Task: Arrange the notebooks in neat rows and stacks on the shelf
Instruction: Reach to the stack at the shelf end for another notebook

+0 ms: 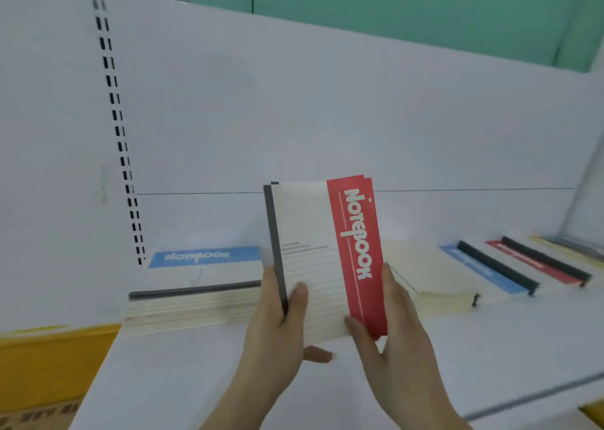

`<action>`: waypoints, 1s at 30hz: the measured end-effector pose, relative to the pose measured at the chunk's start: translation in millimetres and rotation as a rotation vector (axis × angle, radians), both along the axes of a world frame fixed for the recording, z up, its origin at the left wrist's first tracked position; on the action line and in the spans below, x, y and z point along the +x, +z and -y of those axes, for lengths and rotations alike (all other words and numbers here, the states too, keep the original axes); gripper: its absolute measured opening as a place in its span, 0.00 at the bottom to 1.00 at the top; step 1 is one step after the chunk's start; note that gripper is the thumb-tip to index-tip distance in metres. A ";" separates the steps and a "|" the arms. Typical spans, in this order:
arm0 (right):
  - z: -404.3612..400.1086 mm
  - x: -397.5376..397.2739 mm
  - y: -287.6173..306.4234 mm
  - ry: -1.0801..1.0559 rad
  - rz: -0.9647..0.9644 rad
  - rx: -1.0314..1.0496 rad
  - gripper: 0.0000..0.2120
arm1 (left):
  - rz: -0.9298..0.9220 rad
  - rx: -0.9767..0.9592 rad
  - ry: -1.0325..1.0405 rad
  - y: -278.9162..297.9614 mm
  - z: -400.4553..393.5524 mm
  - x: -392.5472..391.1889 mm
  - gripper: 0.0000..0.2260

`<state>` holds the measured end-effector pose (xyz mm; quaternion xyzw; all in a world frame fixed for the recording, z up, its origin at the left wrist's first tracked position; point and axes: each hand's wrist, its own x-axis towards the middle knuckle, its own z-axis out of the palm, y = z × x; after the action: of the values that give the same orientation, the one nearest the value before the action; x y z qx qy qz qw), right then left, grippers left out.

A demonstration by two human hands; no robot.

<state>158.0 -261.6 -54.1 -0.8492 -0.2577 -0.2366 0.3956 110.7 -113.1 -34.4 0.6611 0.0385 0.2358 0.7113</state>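
I hold a few red-banded notebooks [322,253] upright above the white shelf [196,370], cream cover with a grey spine on the left and "NOTEBOOK" printed on the red band. My left hand [277,325] grips the spine side, thumb on the cover. My right hand [392,331] clasps the red edge. Behind on the left lies a stack topped by a blue-banded notebook [202,266]. A cream stack [431,279] lies to the right, then a blue-banded stack [487,269] and a red-banded stack [539,262].
The white back panel [294,102] of the shelf rises behind, with a slotted upright [121,135] at the left. A yellow box [42,364] sits below the shelf's left end. More notebooks [568,249] lie at the far right.
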 end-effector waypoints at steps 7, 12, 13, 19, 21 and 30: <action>101.0 13.7 -6.3 -0.156 -0.020 0.033 0.46 | 0.052 0.060 0.050 -0.3 98.1 38.5 0.12; 193.8 28.1 3.1 -0.280 -0.128 -0.090 0.40 | 0.103 0.144 0.029 -0.9 195.6 64.5 0.21; 214.7 32.2 7.2 -0.283 -0.152 -0.153 0.40 | 0.096 0.152 0.030 -2.0 215.4 71.8 0.21; 334.4 67.4 14.9 -0.279 -0.164 -0.420 0.39 | 0.037 0.241 -0.007 -14.3 314.4 119.7 0.24; 362.0 84.8 15.1 -0.281 -0.149 -0.485 0.41 | 0.020 0.282 -0.029 -13.8 337.4 135.0 0.23; 435.0 191.5 8.4 -0.256 -0.109 -0.608 0.41 | -0.086 0.751 -0.033 -16.0 375.7 233.2 0.19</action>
<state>349.4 -696.6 -45.8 -0.9652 -0.1862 -0.1507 0.1044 343.9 -488.8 -50.4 0.8856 -0.0314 0.1939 0.4209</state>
